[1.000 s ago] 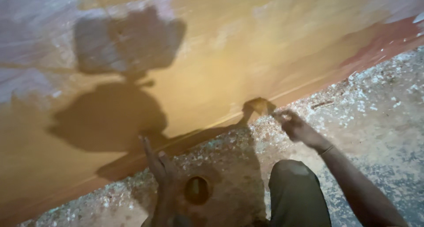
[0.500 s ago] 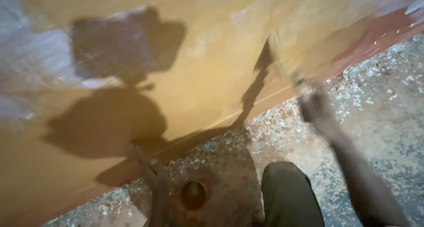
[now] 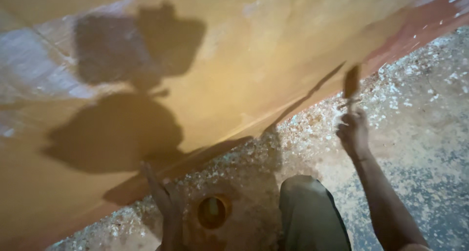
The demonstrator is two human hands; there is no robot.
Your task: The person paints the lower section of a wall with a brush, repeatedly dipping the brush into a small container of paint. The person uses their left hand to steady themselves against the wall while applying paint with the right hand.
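My right hand is raised at the right and grips the handle of a paintbrush, whose bristles point up at the base of a yellow-ochre wall. Along the foot of that wall runs a reddish skirting band. My left hand rests at the bottom left, fingers spread, touching the foot of the wall where it meets the speckled floor. It holds nothing. Beside it stands a small round tin with orange-yellow paint inside. My bent knee in dark trousers is at the bottom centre.
Shadows of my head and arms fall across the wall at left. Paler, whitish patches show on the wall's upper left. The floor is rough concrete scattered with pale flecks.
My right hand has swung the brush from the wall's base out to the right and lowered it slightly. My left hand stays planted by the tin.
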